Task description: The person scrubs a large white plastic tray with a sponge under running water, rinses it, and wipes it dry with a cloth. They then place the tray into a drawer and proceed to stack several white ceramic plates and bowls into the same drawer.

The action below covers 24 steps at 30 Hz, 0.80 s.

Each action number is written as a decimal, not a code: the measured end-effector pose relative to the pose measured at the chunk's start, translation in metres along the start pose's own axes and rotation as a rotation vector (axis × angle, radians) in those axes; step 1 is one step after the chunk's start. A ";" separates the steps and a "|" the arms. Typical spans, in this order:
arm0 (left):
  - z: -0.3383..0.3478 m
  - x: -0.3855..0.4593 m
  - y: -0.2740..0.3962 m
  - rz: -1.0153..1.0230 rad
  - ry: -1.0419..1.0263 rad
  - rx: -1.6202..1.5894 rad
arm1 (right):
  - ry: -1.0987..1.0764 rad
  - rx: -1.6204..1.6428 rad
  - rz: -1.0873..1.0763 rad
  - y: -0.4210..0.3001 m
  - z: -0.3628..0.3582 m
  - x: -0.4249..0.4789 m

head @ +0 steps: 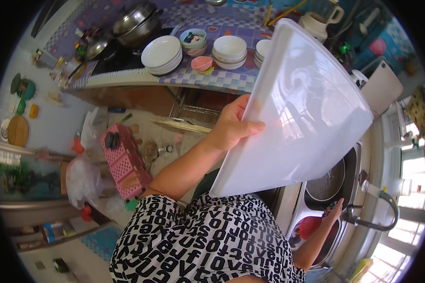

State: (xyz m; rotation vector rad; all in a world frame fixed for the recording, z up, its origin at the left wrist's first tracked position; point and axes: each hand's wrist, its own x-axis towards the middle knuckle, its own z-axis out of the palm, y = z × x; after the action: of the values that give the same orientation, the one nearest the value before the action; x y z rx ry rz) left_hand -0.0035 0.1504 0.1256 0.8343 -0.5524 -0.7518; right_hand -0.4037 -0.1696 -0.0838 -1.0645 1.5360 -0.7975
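Note:
My left hand (235,123) grips the edge of a large, glossy white plastic tray or lid (301,109), thumb on its face and fingers behind. The panel is raised and tilted, and it hides part of the counter and the sink. Over the double steel sink (357,159) at the right, my right hand (336,209) is closed around a small dark speckled object, perhaps a scrubber or cloth. Near that hand, a red bowl (310,226) lies in the nearer basin. A round pan (326,184) sits in the farther basin, partly covered by the panel.
Along the counter stand stacked white plates (162,53), white bowls (230,49), patterned bowls (194,39) and a pink bowl (202,63). Below it, a drawer (184,123) is pulled out. A faucet (389,212) arches beside the sink. A pink basket rack (122,162) stands on the floor.

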 end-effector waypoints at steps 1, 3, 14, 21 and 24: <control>-0.002 0.000 0.002 0.000 0.006 -0.007 | -0.037 0.111 0.089 0.005 -0.016 -0.005; -0.006 0.004 0.002 -0.009 0.004 -0.018 | -0.142 0.341 0.177 0.016 -0.056 -0.026; -0.048 -0.063 0.011 -0.164 0.097 -0.131 | 0.551 0.229 -0.046 0.119 -0.206 -0.219; -0.052 -0.089 -0.017 -0.390 0.046 -0.285 | 0.200 0.918 -0.284 0.130 -0.217 -0.319; -0.067 -0.085 -0.055 -0.494 -0.014 -0.266 | 0.271 0.784 -0.302 0.125 -0.219 -0.337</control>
State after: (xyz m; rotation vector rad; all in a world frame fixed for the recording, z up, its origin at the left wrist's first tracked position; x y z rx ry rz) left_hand -0.0299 0.2221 0.0308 0.7222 -0.2469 -1.2547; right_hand -0.6280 0.1804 -0.0197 -0.6085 1.1019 -1.6379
